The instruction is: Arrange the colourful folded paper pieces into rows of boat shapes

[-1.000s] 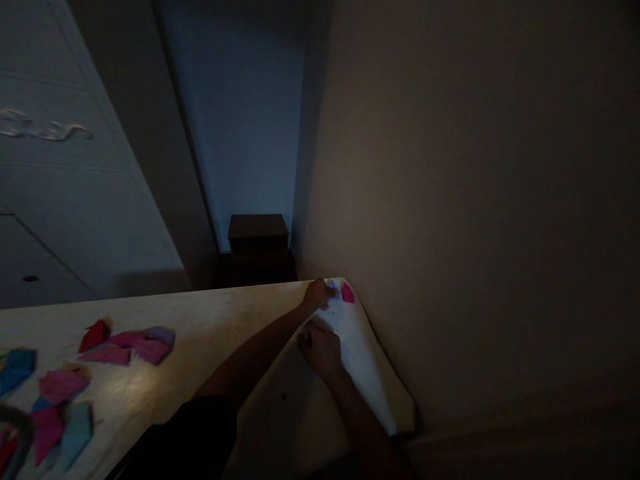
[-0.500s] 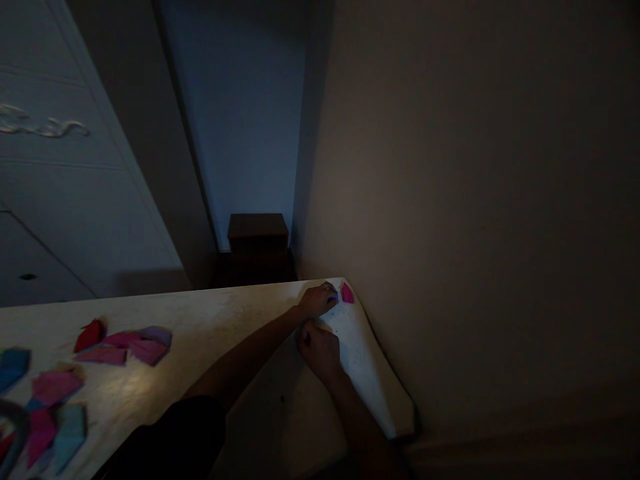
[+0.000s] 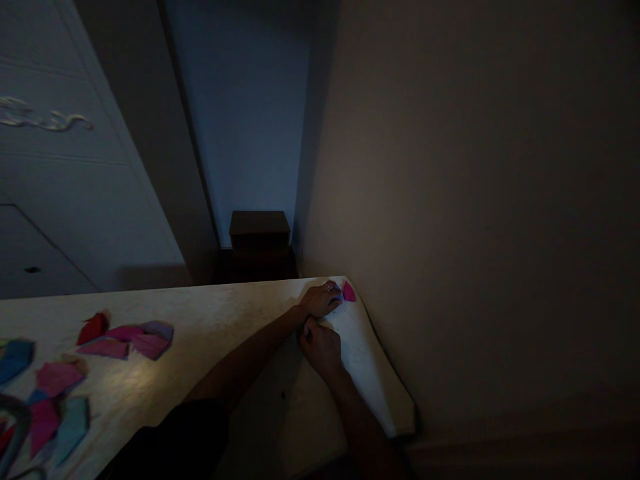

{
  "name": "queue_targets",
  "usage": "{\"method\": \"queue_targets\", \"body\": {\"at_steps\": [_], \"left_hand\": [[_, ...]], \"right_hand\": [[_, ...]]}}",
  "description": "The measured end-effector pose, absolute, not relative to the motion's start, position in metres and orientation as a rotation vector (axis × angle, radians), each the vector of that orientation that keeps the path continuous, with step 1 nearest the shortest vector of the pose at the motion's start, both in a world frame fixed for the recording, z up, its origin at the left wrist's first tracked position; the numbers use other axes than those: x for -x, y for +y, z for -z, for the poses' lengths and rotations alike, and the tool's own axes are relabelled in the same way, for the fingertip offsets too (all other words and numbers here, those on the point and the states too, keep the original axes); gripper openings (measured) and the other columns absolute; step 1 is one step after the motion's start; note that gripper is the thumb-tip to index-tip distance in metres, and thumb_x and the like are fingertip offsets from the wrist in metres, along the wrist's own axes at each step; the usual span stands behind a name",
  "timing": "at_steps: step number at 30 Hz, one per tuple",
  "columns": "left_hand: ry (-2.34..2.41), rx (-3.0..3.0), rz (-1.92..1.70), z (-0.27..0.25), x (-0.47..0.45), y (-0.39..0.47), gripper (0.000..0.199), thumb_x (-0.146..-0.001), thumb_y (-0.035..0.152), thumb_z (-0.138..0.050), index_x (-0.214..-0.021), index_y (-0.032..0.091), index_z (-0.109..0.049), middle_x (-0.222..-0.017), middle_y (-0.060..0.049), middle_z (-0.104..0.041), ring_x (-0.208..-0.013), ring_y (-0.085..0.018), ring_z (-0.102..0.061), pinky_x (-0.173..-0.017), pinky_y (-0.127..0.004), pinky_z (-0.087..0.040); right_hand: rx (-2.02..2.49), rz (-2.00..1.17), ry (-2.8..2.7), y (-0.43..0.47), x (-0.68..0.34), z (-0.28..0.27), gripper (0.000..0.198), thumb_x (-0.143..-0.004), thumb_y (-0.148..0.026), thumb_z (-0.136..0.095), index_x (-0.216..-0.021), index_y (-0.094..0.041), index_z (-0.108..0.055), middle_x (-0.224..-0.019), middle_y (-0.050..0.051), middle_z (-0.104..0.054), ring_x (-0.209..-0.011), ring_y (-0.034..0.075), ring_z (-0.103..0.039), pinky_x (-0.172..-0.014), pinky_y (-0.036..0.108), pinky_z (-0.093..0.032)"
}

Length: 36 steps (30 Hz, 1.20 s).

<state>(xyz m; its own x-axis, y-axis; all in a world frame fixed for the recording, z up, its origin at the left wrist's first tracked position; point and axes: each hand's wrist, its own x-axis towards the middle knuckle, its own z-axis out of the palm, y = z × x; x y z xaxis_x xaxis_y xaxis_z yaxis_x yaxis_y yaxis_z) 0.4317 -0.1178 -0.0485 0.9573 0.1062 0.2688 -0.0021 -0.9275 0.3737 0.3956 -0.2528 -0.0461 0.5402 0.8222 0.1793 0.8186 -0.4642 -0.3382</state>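
My left hand (image 3: 321, 300), with a ring on one finger, reaches to the far right corner of the pale table. Its fingers curl down over a small blue-purple piece (image 3: 337, 294), mostly hidden by them. Just to the right of those fingertips lies a bright pink folded piece (image 3: 349, 291). My right hand (image 3: 323, 343) is closed like a fist just below the left wrist, above the tabletop. Whatever its fingers may hold is hidden. The light is dim, so I cannot tell whether the pieces are paper or cloth.
The pale table (image 3: 210, 310) borders a bare wall (image 3: 450, 200) on the right. Pink pieces (image 3: 150, 345), a red piece (image 3: 94, 327), blue (image 3: 17, 359) and teal pieces (image 3: 73, 427) lie at left, beside a dark curved object (image 3: 19, 420). Beyond stand a white cupboard (image 3: 100, 207) and a low brown cabinet (image 3: 259, 223).
The view has shifted slightly. My left hand has edged a little to the right, and more of the blue-purple piece shows by its fingers. My right hand stays closed in nearly the same place.
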Motion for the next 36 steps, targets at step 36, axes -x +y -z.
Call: {"method": "queue_targets", "body": {"at_steps": [36], "left_hand": [[0.447,-2.527,-0.630,0.049,-0.339,-0.116,0.038,-0.089,0.024,-0.046,-0.126,0.021,-0.053,-0.141,-0.009,-0.044,-0.103,-0.020,-0.061,-0.090,-0.034,-0.050]], "right_hand": [[2.279,-0.047,-1.297,-0.261,-0.392,0.041,0.017,-0.088,-0.031,-0.049,-0.074,-0.023,-0.056,-0.065,-0.005,-0.061,-0.060,0.011,-0.057,-0.058,0.021,-0.031]]}}
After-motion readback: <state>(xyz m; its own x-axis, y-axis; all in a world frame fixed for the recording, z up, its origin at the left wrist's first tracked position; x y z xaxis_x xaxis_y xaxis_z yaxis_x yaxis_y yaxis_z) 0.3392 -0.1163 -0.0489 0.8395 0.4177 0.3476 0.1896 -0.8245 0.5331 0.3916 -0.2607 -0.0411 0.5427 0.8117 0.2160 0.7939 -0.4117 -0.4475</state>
